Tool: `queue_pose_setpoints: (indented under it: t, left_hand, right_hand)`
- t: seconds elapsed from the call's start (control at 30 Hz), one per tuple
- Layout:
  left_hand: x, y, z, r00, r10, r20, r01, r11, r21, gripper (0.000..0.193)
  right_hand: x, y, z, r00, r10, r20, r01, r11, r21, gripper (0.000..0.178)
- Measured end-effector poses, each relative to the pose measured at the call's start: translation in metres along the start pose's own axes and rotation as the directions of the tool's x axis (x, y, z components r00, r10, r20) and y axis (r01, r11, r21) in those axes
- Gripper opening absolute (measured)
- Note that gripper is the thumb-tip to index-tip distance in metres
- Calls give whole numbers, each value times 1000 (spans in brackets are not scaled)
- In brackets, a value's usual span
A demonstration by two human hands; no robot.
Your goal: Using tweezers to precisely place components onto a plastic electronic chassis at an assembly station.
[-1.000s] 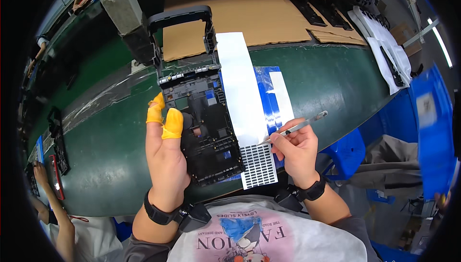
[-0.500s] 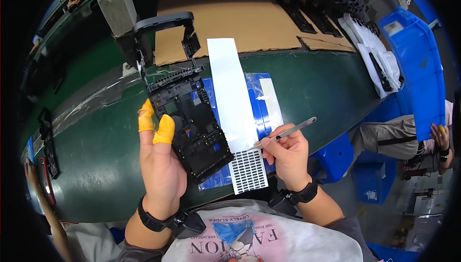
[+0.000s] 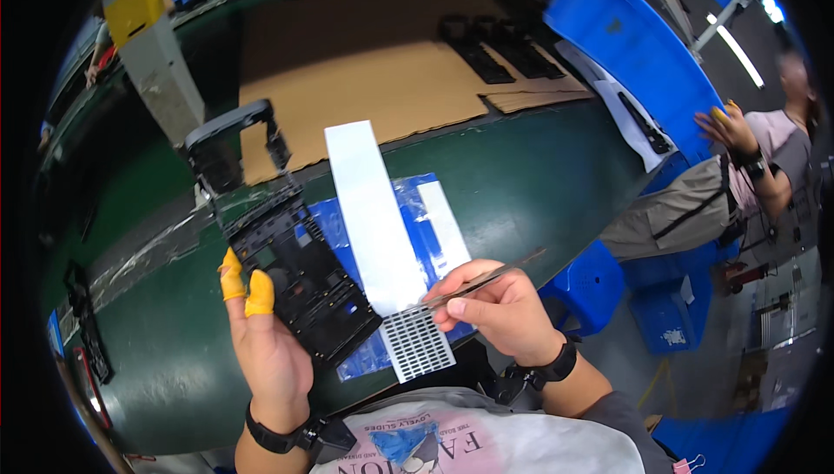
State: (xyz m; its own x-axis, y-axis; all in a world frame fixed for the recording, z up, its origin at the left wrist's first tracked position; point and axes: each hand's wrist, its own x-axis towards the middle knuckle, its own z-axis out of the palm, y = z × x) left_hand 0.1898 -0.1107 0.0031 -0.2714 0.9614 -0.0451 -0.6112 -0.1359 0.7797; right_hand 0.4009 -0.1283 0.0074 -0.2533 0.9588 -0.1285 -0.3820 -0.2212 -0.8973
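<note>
My left hand, with yellow finger cots on two fingertips, grips a black plastic frame by its left side. A raised black handle-like loop extends from the frame's far end. In my right hand is a pair of thin metal tweezers, pinched between thumb and fingers. Their tip is at the upper part of a white sheet of small dark stickers; whether a sticker is between the tips is too small to tell. The sheet's long blank white part runs away across the table.
Blue plastic wrapping lies under the sheet on the green table. Brown cardboard bears several black frames. To the right, a co-worker's hand touches a blue bin; a blue stool stands below.
The view has shifted. My right hand has brought the tweezers closer to the sticker sheet. The co-worker's hand and the blue bin have moved; my left hand keeps its grip on the frame.
</note>
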Motion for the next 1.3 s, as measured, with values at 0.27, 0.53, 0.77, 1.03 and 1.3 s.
queue_pose_setpoints:
  t: [0.27, 0.53, 0.77, 1.03, 1.3]
  left_hand:
    - [3, -5, -2, 999, -14, -29, 15, 999, 35, 39]
    - [0, -1, 1, 999, -26, -40, 27, 999, 23, 39]
    - [3, -4, 2, 998, -60, 36, 61, 998, -14, 37]
    - [4, -2, 2, 996, -62, 63, 63, 998, -15, 37]
    - [3, -2, -1, 994, -94, 63, 97, 994, -51, 37]
  right_hand:
    - [3, 6, 6, 985, -53, -164, 45, 998, -53, 9]
    - [10, 38, -2, 899, -132, -418, 81, 987, -138, 14]
    - [9, 38, -1, 892, -239, -384, 153, 958, -241, 13]
    - [8, 38, 0, 898, -236, -372, 154, 959, -238, 14]
    - [7, 35, 0, 914, -187, -360, 126, 974, -187, 15]
